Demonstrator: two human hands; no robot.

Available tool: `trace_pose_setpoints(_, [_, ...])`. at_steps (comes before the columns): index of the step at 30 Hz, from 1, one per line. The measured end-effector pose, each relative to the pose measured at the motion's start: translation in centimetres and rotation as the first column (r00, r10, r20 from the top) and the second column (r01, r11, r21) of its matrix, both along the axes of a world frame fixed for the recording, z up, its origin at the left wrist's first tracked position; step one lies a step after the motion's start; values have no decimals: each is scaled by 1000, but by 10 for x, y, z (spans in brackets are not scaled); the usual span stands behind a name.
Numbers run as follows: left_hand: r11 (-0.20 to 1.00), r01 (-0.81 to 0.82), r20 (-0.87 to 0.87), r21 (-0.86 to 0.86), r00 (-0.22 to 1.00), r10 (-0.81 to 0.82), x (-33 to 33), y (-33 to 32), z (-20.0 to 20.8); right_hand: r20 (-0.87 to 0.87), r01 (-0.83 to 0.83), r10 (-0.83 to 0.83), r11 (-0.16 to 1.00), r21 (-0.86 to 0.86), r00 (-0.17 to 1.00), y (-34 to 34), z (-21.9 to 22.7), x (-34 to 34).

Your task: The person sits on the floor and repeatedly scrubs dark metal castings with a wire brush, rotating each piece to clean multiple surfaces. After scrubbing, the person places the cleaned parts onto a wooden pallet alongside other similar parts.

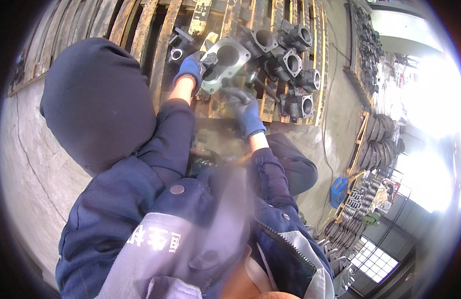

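My left hand [189,70], in a blue glove with a dark palm, grips the left side of a grey metal casting [214,82]. The casting has a flat machined flange, a large round bore and bolt holes; it stands tilted on a wooden pallet. Just below its lower right edge is my right hand [244,108], also gloved, its fingers curled but smeared by motion. Whether it holds anything cannot be made out. Right of it, a dark rod-like handle [268,89] lies among the castings.
Several dark flanged castings [291,64] crowd the pallet's right side, and another casting [178,47] sits at left. Bare slats [140,35] extend left. My knees flank the pallet edge. A cable [326,149] crosses the concrete floor; a blue jug [338,192] and stacked parts [377,142] stand right.
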State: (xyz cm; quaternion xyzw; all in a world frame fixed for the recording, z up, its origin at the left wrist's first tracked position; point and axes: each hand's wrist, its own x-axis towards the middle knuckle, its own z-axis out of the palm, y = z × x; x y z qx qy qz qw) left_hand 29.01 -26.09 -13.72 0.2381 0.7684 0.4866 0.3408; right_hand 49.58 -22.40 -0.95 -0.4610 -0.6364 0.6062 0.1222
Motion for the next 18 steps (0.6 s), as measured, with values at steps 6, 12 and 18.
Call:
trace_pose_setpoints(6, [998,-11,165,67,986,0,2,-5,24,-120,77,-90,991,-113,989,10,-13,-9])
trace_pose_setpoints(12, [997,-3,148,82,989,-9,3,-2,18,-11,-109,116,959,262,993,14,-17,-4])
trace_pose_setpoints(18, [998,30,79,50,996,-34,-1,-1,11,65,-78,52,844,531,997,-9,-30,-2])
